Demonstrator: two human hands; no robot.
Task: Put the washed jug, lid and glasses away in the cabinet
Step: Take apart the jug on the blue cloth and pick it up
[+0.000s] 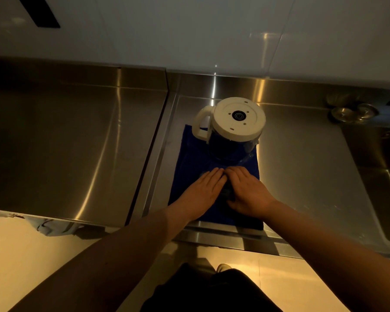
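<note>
1. Nearest the camera, dark trousers (212, 291) and the tip of a pale shoe (223, 267) are seen over a light floor (32, 255).
2. Two bare forearms are stretched forward from the lower edge over the front rim of a stainless steel counter (313, 176).
3. The left hand (200, 192) is laid palm down on a blue cloth (189, 158), its fingers straight, close together and pointed away from the body.
4. The right hand (248, 190) is laid beside it, fingers loosely curved; something small and dark shows between the two hands, but what it is cannot be told, nor whether it is gripped.
5. The fingertips of both hands meet, or nearly meet, at the middle of the cloth.
6. The cloth is spread flat on the counter, its near edge reaching the counter's front rim.
7. At the far end of the cloth the jug (232, 131) is stood upside down, its white base (239, 117) uppermost, its white handle (200, 124) turned to the left, its clear body below.
8. The jug is just beyond the fingertips and is not touched by either hand.
9. To the right a sink basin (381, 176) is sunk into the counter; near its far corner two round metal fittings (354, 112) are seen.
10. To the left a second steel surface (65, 143) is set, parted from the counter by a dark seam.
11. Behind everything a pale tiled wall (189, 37) is seen.
</note>
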